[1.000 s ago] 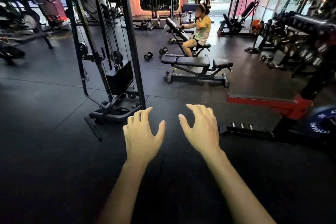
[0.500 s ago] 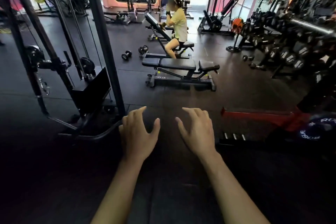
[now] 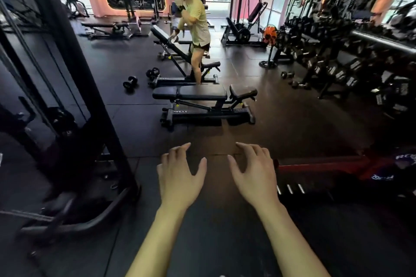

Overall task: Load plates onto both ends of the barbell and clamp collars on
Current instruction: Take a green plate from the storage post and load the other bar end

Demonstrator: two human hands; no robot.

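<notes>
Both hands, left hand [image 3: 180, 177] and right hand [image 3: 255, 174], hover empty with fingers spread over the rubber floor [image 3: 213, 243], apparently ready to reach; a blurred bumper plate [image 3: 403, 167] lies at far right, no barbell or collars visible.

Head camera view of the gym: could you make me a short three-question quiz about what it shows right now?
1. True or false: the left hand holds a plate.
2. What lies on the floor left of the incline bench? A) dumbbells B) a towel C) a bottle
3. Fill in: the flat bench ahead of the right hand has ____ pads.

Key: 1 false, both hands are empty with spread fingers. 2 A, the dumbbells. 3 black.
</notes>
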